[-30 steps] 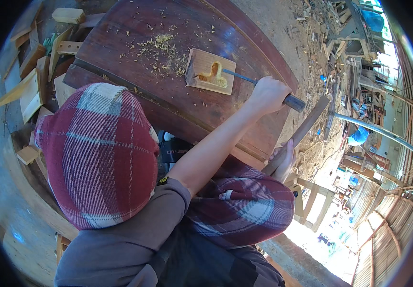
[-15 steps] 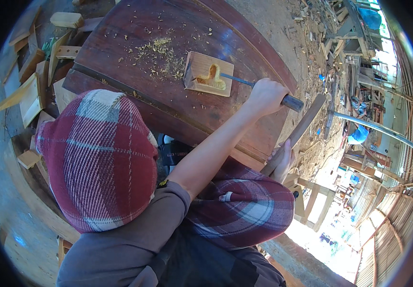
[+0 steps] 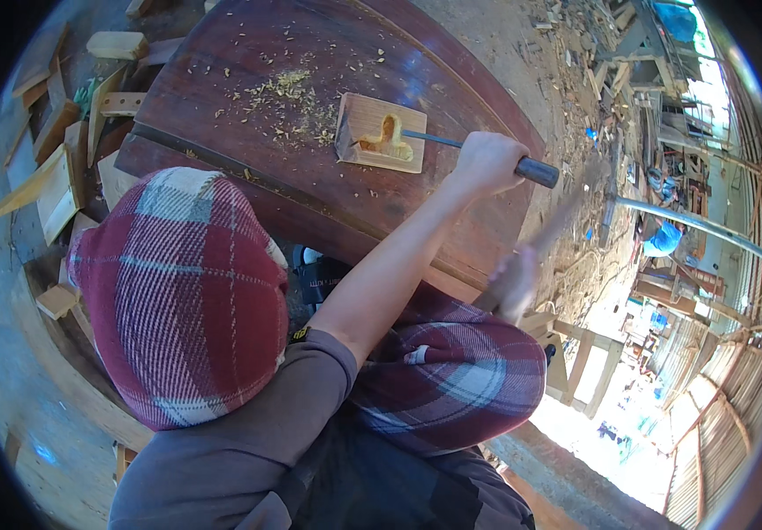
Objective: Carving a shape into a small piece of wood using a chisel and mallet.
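My left hand point(image 3: 489, 166) is wrapped round the dark handle of a chisel point(image 3: 538, 172), its slim blade slanting down to a small block of light wood point(image 3: 359, 115). The blade's tip meets the edge of a rounded, yellowish hollow carved in the block. The block lies flat on a dark reddish wooden tabletop point(image 3: 239, 97). Off the table's right edge, my right hand point(image 3: 515, 287) grips a long wooden stick point(image 3: 556, 228); both are smeared by motion. My right forearm is hidden behind my knee in plaid cloth.
Wood shavings point(image 3: 292, 97) lie scattered beside the block. Several wood offcuts point(image 3: 58, 190) are heaped at the left of the table. A wooden frame point(image 3: 580, 362) stands right of my knee. Farther right are scrap wood and a metal pole point(image 3: 690, 221).
My right hand and the stick have gone from sharp to blurred, shifting slightly downward. The chisel has stayed at the hollow, its handle tipped up a little.
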`<state>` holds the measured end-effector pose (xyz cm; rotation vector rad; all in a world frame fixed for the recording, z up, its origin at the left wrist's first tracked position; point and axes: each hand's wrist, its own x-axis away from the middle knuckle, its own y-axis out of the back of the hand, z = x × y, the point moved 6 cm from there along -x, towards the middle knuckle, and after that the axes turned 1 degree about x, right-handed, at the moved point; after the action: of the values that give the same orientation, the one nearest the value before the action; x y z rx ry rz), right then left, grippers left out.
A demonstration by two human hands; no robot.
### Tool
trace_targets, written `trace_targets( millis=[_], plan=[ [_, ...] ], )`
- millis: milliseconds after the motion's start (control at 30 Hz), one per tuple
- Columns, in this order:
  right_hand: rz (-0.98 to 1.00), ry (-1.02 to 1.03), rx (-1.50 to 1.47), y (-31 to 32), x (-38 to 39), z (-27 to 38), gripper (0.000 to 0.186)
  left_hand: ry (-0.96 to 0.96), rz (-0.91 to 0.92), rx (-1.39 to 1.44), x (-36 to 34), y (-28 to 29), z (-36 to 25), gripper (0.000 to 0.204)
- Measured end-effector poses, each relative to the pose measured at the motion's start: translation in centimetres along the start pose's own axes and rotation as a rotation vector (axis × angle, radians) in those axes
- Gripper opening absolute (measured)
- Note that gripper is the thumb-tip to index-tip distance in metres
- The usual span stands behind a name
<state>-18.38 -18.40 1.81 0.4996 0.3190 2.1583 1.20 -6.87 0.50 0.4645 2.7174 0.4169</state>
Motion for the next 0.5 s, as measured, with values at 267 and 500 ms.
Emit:
trace_targets(
  millis=[267, 500],
  plan=[
    [0.053, 0.202, -0.315, -0.1, 1.3, 3.0, 0.034, -0.018, 0.012, -0.012, 0.1, -1.0, -0.1, 0.011],
    [0.106, 0.142, -0.308, -0.1, -0.4, 0.6, 0.036, 0.013, 0.034, -0.082, 0.3, -2.3, 0.8, 0.008]
  ],
)
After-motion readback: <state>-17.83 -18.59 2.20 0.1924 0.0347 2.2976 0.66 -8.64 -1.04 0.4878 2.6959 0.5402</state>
